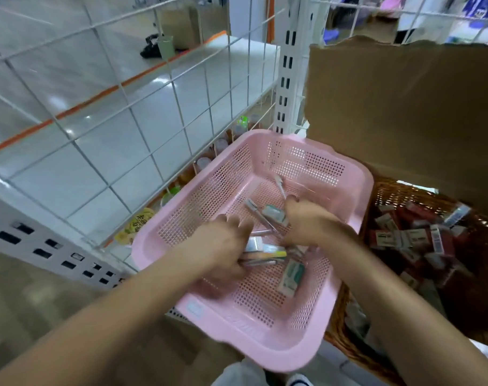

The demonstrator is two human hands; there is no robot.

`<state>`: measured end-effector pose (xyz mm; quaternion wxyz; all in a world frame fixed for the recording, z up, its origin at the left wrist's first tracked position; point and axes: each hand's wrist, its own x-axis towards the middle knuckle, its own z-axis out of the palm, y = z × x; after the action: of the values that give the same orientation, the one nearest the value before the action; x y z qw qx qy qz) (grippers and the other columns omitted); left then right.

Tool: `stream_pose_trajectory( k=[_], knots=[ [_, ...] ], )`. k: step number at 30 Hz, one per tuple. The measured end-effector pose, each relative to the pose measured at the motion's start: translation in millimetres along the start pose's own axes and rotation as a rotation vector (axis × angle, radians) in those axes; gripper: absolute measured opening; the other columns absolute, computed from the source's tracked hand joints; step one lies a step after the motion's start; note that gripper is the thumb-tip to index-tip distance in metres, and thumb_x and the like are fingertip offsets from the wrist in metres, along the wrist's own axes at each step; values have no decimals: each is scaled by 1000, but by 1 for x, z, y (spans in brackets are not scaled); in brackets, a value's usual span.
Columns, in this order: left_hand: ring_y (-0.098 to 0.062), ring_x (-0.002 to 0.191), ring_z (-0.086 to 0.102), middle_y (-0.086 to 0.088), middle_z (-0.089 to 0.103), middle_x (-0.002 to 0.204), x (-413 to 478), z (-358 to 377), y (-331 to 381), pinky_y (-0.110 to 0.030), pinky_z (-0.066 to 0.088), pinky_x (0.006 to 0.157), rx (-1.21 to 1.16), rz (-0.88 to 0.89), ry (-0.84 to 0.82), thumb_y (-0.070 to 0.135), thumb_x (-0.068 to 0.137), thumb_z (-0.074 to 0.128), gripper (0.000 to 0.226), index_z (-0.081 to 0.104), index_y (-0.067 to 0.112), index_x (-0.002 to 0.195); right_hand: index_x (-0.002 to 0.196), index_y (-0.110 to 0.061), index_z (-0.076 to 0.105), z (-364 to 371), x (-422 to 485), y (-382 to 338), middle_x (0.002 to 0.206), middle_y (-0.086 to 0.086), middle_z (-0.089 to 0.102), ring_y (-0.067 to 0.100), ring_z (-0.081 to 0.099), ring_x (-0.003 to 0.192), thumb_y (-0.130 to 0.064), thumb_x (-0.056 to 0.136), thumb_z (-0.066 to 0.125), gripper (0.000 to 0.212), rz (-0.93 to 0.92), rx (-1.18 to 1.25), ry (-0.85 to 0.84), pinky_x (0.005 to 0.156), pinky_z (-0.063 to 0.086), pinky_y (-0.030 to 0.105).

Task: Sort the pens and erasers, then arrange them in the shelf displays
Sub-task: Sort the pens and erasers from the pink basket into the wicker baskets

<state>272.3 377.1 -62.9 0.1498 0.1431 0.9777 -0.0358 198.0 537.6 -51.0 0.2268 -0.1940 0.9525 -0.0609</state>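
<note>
Pink basket (357, 190), frame centre: 2 hands inside. Left hand (223, 246) clasps several pens (260, 260). Right hand (309, 221) curls over pens; grip cannot be told.

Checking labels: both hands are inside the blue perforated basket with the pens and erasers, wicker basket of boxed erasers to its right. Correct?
Not quite: the perforated basket is pink, not blue, as the head view shows. The rest holds: the left hand and right hand are inside it among the pens and erasers, with the wicker basket of boxed erasers to its right.

no text is legible; the yellow packet's (137, 224) print is too blurred.
</note>
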Motion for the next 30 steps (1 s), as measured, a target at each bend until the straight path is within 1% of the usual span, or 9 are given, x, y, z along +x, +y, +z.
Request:
stream_pose_trajectory(
  k=[4, 9, 14, 16, 19, 21, 23, 26, 30],
  knots=[
    [-29, 90, 59, -7, 56, 99, -1, -4, 4, -34, 43, 66, -91, -30, 41, 30, 82, 57, 32, 42, 14, 106, 127, -5, 33, 1, 2, -2, 118, 14, 52, 30, 55, 103, -25, 81, 70, 62, -4, -16, -68, 81, 54, 42],
    [-20, 74, 52, 1, 52, 86, 0, -1, -1, -36, 51, 68, -120, -5, 24, 36, 82, 61, 27, 46, 20, 97, 137, -7, 25, 2, 0, -2, 120, 11, 52, 28, 54, 105, -22, 80, 70, 75, 5, -37, -133, 87, 53, 44],
    [-18, 69, 52, 2, 57, 80, 0, -7, 0, -30, 43, 59, -140, -20, 15, 34, 80, 61, 20, 48, 23, 89, 146, -5, 6, 2, 0, -3, 118, 13, 54, 29, 55, 104, -21, 81, 65, 89, 0, -7, -136, 82, 50, 41],
    [-19, 69, 51, 3, 54, 76, -1, -12, -1, -29, 41, 57, -132, -46, 62, 27, 77, 59, 15, 48, 23, 87, 145, -4, 7, 1, 1, -2, 118, 17, 54, 31, 54, 105, -18, 84, 61, 82, 13, 38, -97, 79, 48, 40],
    [-18, 65, 51, 6, 51, 68, -2, -13, -7, -29, 43, 54, -145, -64, 91, 27, 70, 61, 16, 52, 23, 82, 135, -2, 26, 2, 4, -1, 114, 16, 55, 27, 55, 97, -15, 85, 59, 62, 34, 74, -22, 75, 49, 38],
    [-15, 64, 53, 8, 55, 69, -2, -12, -9, -28, 48, 56, -166, 5, 17, 35, 69, 65, 20, 52, 25, 81, 116, -5, 43, 2, 6, 2, 104, 10, 56, 20, 55, 87, -10, 86, 54, 32, 55, 136, 52, 66, 46, 29],
    [-12, 66, 55, 9, 58, 75, -2, -9, -6, -27, 50, 59, -201, 65, -99, 41, 66, 69, 27, 52, 28, 82, 100, -9, 45, 1, 9, 4, 94, 6, 53, 19, 53, 83, -8, 88, 45, 12, 89, 242, 167, 65, 43, 28],
    [-12, 74, 57, 9, 61, 85, -4, -6, -3, -31, 54, 68, -205, 65, -206, 39, 63, 75, 34, 58, 27, 91, 93, -12, 40, 3, 13, 7, 91, 4, 51, 23, 54, 86, -13, 93, 42, 2, 130, 285, 205, 68, 43, 33],
    [-14, 75, 55, 6, 59, 85, -7, -9, 2, -29, 49, 66, -71, 111, -130, 35, 71, 72, 29, 59, 25, 95, 80, -15, 49, 10, 18, 8, 84, 2, 55, 14, 54, 74, -23, 96, 47, 17, 123, 184, 43, 57, 40, 26]
  ],
)
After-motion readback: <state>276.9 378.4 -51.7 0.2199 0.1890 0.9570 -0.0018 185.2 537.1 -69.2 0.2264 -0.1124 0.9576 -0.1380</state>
